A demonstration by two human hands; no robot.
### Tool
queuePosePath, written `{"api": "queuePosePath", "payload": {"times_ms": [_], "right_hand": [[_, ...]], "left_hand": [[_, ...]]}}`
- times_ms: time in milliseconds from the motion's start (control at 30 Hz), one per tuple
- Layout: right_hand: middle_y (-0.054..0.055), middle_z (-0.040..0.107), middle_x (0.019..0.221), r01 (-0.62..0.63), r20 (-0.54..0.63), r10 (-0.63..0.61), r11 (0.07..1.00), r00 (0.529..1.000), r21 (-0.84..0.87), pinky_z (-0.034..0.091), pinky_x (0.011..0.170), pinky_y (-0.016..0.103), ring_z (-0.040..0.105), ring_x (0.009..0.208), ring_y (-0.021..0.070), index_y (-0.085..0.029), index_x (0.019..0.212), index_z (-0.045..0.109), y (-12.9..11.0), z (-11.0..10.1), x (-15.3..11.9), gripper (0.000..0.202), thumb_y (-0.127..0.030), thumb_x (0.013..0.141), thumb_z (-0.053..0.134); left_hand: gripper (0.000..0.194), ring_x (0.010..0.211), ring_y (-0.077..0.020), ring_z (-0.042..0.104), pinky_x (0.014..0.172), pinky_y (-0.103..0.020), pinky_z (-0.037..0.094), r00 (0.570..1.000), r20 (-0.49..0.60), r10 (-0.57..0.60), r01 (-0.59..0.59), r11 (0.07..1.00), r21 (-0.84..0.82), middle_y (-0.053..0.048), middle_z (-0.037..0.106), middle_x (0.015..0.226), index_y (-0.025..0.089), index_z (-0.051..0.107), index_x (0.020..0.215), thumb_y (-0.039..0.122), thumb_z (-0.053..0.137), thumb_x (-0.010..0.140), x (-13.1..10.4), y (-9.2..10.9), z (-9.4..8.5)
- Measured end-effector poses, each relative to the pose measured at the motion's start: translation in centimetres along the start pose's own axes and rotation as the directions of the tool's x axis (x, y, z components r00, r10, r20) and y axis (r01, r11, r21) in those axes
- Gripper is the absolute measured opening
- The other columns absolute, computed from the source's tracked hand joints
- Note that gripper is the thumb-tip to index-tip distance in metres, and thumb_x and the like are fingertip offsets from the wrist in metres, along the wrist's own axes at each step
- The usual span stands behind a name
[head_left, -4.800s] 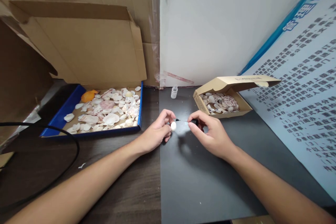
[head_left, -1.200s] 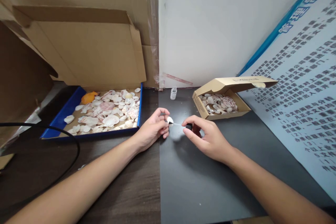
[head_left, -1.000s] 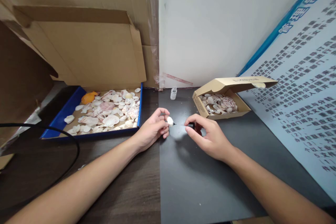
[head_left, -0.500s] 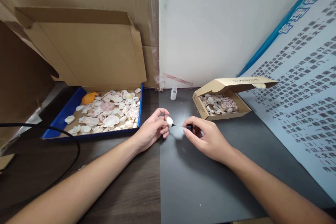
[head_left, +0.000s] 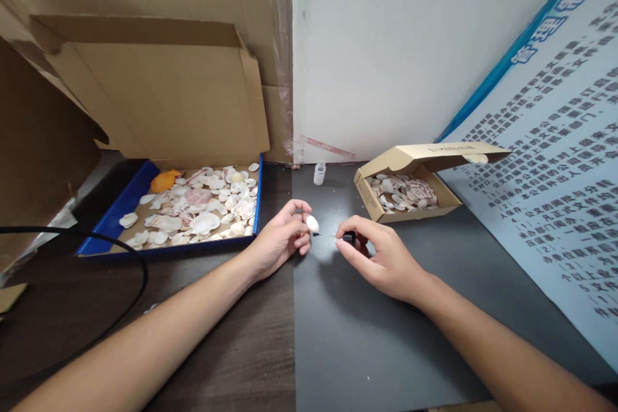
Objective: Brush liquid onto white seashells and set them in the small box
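Note:
Between the thumb and fingers of my left hand (head_left: 282,235) is a small white ribbed seashell (head_left: 313,224). My right hand (head_left: 381,257) pinches a black brush cap (head_left: 348,237), partly hidden by the fingers. A thin, faint stem runs left from the cap, and its dark tip is at the shell's lower edge; whether it touches cannot be made out. Beyond the hands stands a small clear glass bottle (head_left: 319,173), upright and uncapped, with a label on its side.
To the left, an open blue-edged cardboard box (head_left: 103,226) holds many shells and an orange one (head_left: 165,180). A smaller cardboard box (head_left: 410,213) of shells sits back right. A black cable (head_left: 145,270) loops at left. A printed poster (head_left: 545,161) stands at right.
The shell has turned slightly in my left hand, showing more of its ribbed face, and the dark tip now sits lower against its edge. The right hand has barely shifted.

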State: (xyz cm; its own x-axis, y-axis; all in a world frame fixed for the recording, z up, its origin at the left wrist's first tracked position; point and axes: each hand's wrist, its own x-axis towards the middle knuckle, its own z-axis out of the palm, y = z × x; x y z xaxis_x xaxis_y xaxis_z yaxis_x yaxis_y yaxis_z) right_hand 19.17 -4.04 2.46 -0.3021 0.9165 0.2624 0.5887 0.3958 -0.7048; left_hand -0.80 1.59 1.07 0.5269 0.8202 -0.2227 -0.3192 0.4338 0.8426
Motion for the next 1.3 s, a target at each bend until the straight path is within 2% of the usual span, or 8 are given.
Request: {"api": "queuePosePath", "payload": {"times_ms": [100,233,400,567,733,933,1100,1300], "right_hand": [[0.0,0.061,0.081,0.035,-0.01,-0.034,0.999,0.999,0.019,0.043,0.06,0.023,0.051,0.061,0.0103,-0.021,0.095,0.06,0.0,-0.01,0.01,0.007,-0.026,0.093,0.056],[-0.002,0.056,0.069,-0.033,0.0,0.033,0.998,0.999,-0.052,0.04,0.058,0.024,0.047,0.057,0.0109,-0.021,0.088,0.06,-0.05,-0.07,0.1,0.007,-0.025,0.092,0.057],[0.001,0.061,0.08,0.052,0.013,-0.052,0.998,0.999,0.027,0.042,0.06,0.024,0.05,0.06,0.0106,-0.02,0.094,0.061,-0.12,0.02,0.11,0.007,-0.025,0.093,0.056],[-0.001,0.06,0.076,-0.011,0.048,0.013,0.999,0.999,-0.048,0.04,0.059,0.023,0.048,0.06,0.0106,-0.021,0.09,0.061,-0.01,0.08,0.0,0.005,-0.023,0.092,0.057],[0.0,0.061,0.08,0.04,-0.016,-0.04,0.999,0.999,0.018,0.042,0.06,0.023,0.05,0.061,0.01,-0.02,0.095,0.062,0.12,0.08,-0.08,0.007,-0.025,0.093,0.057],[-0.002,0.06,0.074,-0.019,-0.002,0.019,0.999,1.0,-0.045,0.04,0.059,0.023,0.048,0.059,0.0102,-0.021,0.089,0.061,0.13,0.09,0.02,0.005,-0.023,0.092,0.058],[0.0,0.06,0.08,0.065,-0.023,-0.065,0.998,0.998,0.021,0.043,0.061,0.023,0.051,0.061,0.0099,-0.02,0.094,0.062,0.19,0.14,0.03,0.005,-0.023,0.093,0.057],[-0.002,0.059,0.075,0.005,-0.022,-0.006,1.0,1.0,-0.026,0.041,0.059,0.022,0.049,0.058,0.0095,-0.02,0.088,0.06,0.13,0.07,0.09,0.005,-0.021,0.092,0.058]], "left_hand": [[0.03,0.047,-0.0033,0.037,0.049,-0.02,0.038,1.0,0.002,-0.001,0.001,1.0,-0.004,0.007,0.049,0.073,0.021,0.046,0.098,0.007,0.057,0.074,-0.01,-0.03,0.0],[0.03,0.047,-0.0033,0.037,0.049,-0.019,0.037,1.0,0.005,-0.002,0.002,1.0,0.0,0.007,0.049,0.072,0.021,0.046,0.098,0.006,0.057,0.074,-0.01,-0.07,-0.04],[0.029,0.047,-0.0025,0.037,0.049,-0.019,0.038,1.0,0.006,0.003,-0.003,1.0,0.002,0.006,0.05,0.075,0.021,0.046,0.099,0.006,0.057,0.076,0.01,-0.08,-0.06],[0.029,0.047,-0.0027,0.037,0.049,-0.019,0.037,1.0,0.005,-0.002,0.002,1.0,0.008,0.006,0.05,0.075,0.021,0.046,0.099,0.007,0.058,0.076,0.01,-0.09,-0.05],[0.028,0.048,-0.0031,0.037,0.049,-0.019,0.038,1.0,0.005,0.003,-0.003,1.0,0.009,0.007,0.048,0.073,0.021,0.046,0.099,0.008,0.059,0.077,0.08,-0.13,-0.16],[0.028,0.047,-0.0031,0.037,0.049,-0.019,0.037,1.0,0.002,-0.002,0.002,1.0,0.007,0.006,0.049,0.074,0.021,0.046,0.097,0.005,0.055,0.076,-0.02,0.0,-0.05],[0.031,0.047,-0.0029,0.037,0.049,-0.02,0.037,1.0,0.003,0.003,-0.003,1.0,-0.004,0.007,0.049,0.074,0.021,0.046,0.098,0.003,0.055,0.074,0.07,-0.12,-0.11],[0.03,0.047,-0.0027,0.037,0.049,-0.02,0.037,1.0,0.008,0.008,-0.008,1.0,0.004,0.007,0.049,0.074,0.021,0.046,0.098,0.005,0.057,0.075,0.13,-0.21,-0.21]]}}
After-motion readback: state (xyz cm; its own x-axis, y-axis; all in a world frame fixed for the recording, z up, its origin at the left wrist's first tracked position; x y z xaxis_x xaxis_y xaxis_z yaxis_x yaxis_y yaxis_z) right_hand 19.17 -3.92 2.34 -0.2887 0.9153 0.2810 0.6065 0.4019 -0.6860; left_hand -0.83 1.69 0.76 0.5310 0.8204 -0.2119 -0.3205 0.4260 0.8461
